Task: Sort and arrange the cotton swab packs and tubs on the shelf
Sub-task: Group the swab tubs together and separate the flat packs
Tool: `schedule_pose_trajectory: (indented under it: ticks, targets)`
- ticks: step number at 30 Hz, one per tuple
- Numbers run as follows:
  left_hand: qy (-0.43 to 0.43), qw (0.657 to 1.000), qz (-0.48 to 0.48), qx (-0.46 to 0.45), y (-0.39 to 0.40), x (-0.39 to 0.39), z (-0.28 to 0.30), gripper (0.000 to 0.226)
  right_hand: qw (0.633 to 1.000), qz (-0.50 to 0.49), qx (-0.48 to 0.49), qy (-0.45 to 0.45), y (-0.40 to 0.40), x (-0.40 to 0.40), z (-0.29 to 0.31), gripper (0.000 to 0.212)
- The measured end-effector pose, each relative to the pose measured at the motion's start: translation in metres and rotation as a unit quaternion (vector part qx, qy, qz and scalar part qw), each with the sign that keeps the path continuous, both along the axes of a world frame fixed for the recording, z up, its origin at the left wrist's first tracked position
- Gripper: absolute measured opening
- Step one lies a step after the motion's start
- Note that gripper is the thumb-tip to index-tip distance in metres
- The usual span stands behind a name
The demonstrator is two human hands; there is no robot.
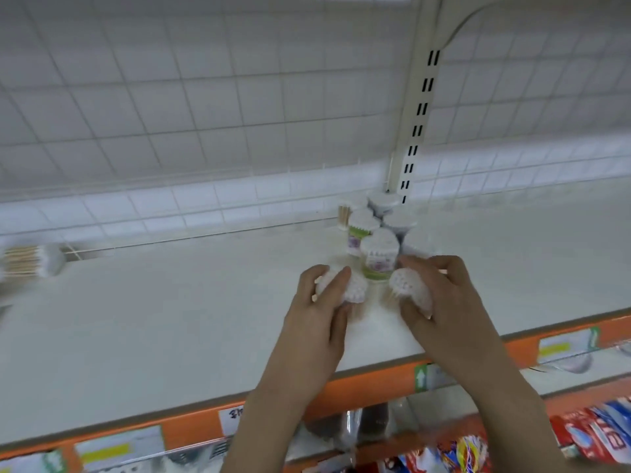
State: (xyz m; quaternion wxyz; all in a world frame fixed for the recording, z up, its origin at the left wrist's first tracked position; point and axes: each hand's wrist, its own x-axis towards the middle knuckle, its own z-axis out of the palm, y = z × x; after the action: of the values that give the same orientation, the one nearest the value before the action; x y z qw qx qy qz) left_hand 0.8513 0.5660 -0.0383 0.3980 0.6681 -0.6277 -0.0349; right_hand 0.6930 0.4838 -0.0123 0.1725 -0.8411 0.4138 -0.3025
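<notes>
On the white shelf [170, 319] my left hand [319, 308] grips a clear tub of cotton swabs [355, 290], its white tips showing past my fingers. My right hand [440, 298] grips a second swab tub [408, 285], tilted toward the first. Just behind both hands stand several swab tubs [377, 254] in rows, two with green-banded labels, running back to the shelf upright. A loose pack of wooden-stick swabs [32, 261] lies on its side at the far left of the shelf.
A white wire-grid back panel [205, 114] and a slotted upright post [415, 131] close off the rear. The shelf's orange front edge [358, 384] carries price labels. Below it, a lower shelf holds colourful packets [597, 435] and dark bottles [362, 425].
</notes>
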Motion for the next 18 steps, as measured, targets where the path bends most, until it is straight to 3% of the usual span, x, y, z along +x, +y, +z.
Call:
schedule_pose_trajectory:
  ticks: [9,18]
  targets:
    - [-0.004,1.0,0.021,0.007,-0.042,-0.045,0.001,0.047,0.999,0.001,0.002,0.036,-0.042,-0.043,-0.013,0.034]
    - [-0.009,0.999,0.037,0.032,-0.063,-0.054,-0.008,0.048,1.0,0.014,0.003,0.004,-0.062,-0.046,-0.02,0.029]
